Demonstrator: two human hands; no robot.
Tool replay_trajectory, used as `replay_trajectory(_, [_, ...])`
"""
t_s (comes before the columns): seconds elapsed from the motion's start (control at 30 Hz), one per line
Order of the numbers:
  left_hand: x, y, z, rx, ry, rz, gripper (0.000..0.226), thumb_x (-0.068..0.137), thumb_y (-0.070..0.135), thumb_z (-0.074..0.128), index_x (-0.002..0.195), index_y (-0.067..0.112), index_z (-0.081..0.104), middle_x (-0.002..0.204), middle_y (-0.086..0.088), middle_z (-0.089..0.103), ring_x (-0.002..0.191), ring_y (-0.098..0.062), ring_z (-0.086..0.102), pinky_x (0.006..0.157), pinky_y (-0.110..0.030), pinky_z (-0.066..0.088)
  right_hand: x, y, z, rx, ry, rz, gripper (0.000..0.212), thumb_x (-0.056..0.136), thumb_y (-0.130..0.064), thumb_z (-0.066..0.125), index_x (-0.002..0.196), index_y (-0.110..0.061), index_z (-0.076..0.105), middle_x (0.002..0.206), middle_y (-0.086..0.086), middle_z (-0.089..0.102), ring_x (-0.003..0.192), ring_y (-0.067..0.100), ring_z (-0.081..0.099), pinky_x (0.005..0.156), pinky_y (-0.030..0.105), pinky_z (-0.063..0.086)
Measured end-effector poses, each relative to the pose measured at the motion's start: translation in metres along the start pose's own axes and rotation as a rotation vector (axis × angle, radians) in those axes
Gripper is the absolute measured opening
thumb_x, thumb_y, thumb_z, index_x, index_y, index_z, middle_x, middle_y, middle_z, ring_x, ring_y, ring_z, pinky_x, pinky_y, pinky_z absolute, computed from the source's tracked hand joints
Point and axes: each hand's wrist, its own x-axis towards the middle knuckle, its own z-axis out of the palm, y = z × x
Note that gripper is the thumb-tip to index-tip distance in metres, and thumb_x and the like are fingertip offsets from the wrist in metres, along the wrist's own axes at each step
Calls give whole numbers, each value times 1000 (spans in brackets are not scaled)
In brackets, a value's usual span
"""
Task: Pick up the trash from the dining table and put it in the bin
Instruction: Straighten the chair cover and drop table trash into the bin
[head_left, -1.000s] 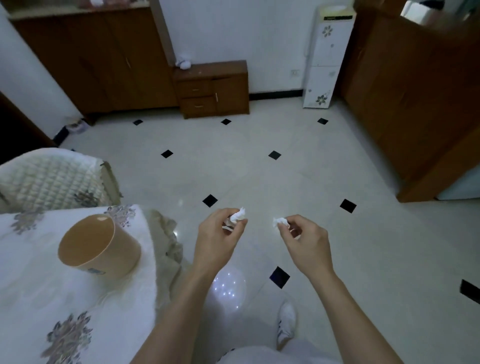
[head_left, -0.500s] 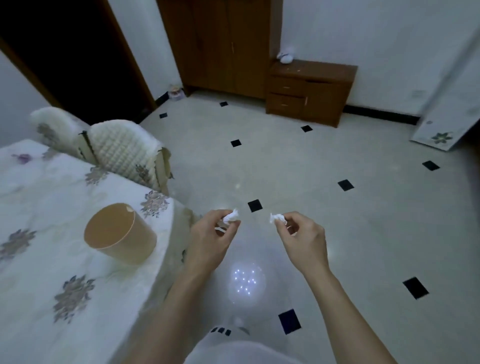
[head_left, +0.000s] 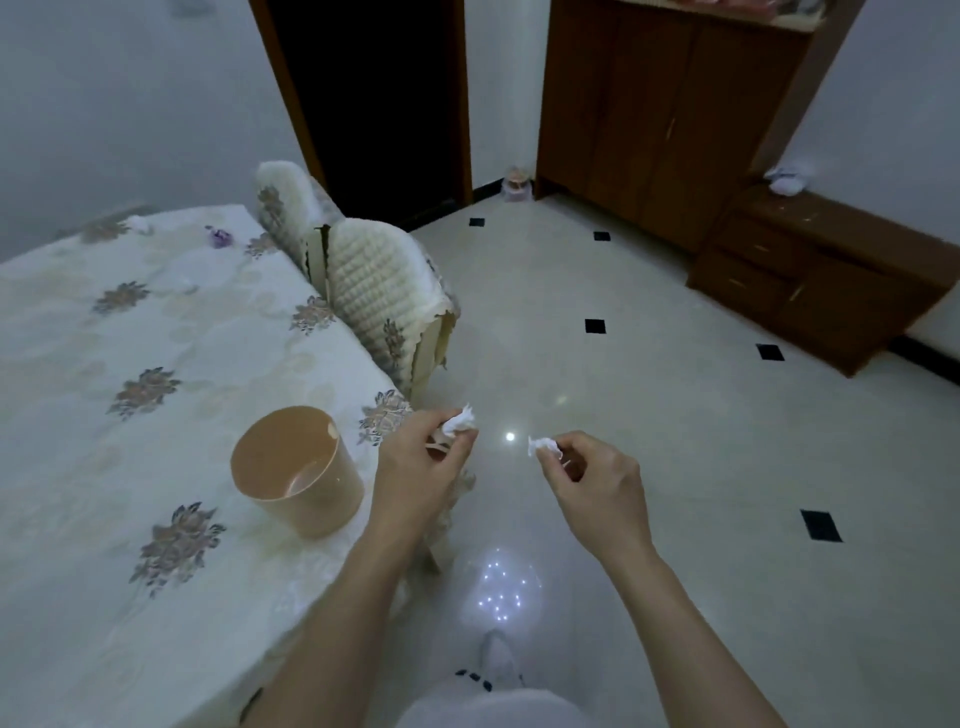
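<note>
My left hand pinches a crumpled white paper scrap just past the corner of the dining table. My right hand pinches a second small white paper scrap over the tiled floor. A tan round bin stands open on the flowered tablecloth, left of my left hand. Farther back on the table lie a small purple scrap and small white scraps.
Two chairs with quilted cream covers stand pushed against the table's far side. A dark doorway, a tall wooden cabinet and a low wooden drawer unit line the back. Pale tiled floor spreads to the right.
The view has swung left, bringing the table, chairs and doorway into sight. Both hands keep pinching their paper scraps at about the same spacing; the bin now sits closer to my left hand.
</note>
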Motion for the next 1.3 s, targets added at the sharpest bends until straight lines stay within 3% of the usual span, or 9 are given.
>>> replay_trajectory(0.27, [65,-10,13,33,114,-29,14,88,25,72,101,20,73,86,9,68,79,-7,62,69,-23,49,89,9,12,11,-67,-80,16,89,-36,67,76,-26,69,63,-10,63,63,6,60,60,28,48])
replay_trajectory(0.5, [80,-15,1,36,242,-177,12,88,22,71,101,22,72,91,9,69,81,-8,63,73,-31,55,149,0,48,36,-290,-174,18,89,-38,65,76,-26,67,63,-7,62,64,8,59,59,31,49])
replay_trajectory(0.63, [76,-17,-10,125,428,-247,15,89,21,72,104,16,71,88,7,67,80,-4,62,68,-22,53,180,-14,66,27,-439,-305,16,90,-38,65,74,-37,63,62,-10,61,63,5,59,56,25,43])
replay_trajectory(0.8, [55,-13,-18,193,572,-344,14,92,26,68,102,18,71,85,9,65,79,-8,62,68,-24,51,203,-34,91,64,-570,-408,13,90,-37,65,83,-27,71,66,-11,65,64,3,60,58,28,47])
replay_trajectory(0.9, [41,-14,-29,215,701,-447,16,90,24,70,105,17,72,88,8,68,81,-2,62,65,-8,45,203,-50,109,103,-646,-457,14,89,-36,66,83,-24,71,67,-8,66,64,9,61,62,33,51])
replay_trajectory(1.0, [29,-16,-47,258,778,-489,17,89,26,70,106,23,72,89,8,68,79,-3,62,65,-11,46,195,-72,130,105,-722,-523,13,89,-34,66,83,-24,71,66,-7,66,65,9,61,64,33,51])
replay_trajectory(1.13, [24,-32,-74,472,721,-500,20,88,26,71,107,21,71,88,4,63,79,-15,59,70,-28,46,178,-108,162,68,-818,-667,16,91,-38,61,84,-25,69,69,-12,64,66,7,60,62,32,50])
replay_trajectory(1.3, [28,-57,-93,658,613,-508,22,85,31,73,104,19,71,90,1,62,81,-21,59,68,-34,47,163,-138,198,-56,-904,-788,26,92,-46,53,83,-25,66,77,-10,65,76,14,61,65,35,52])
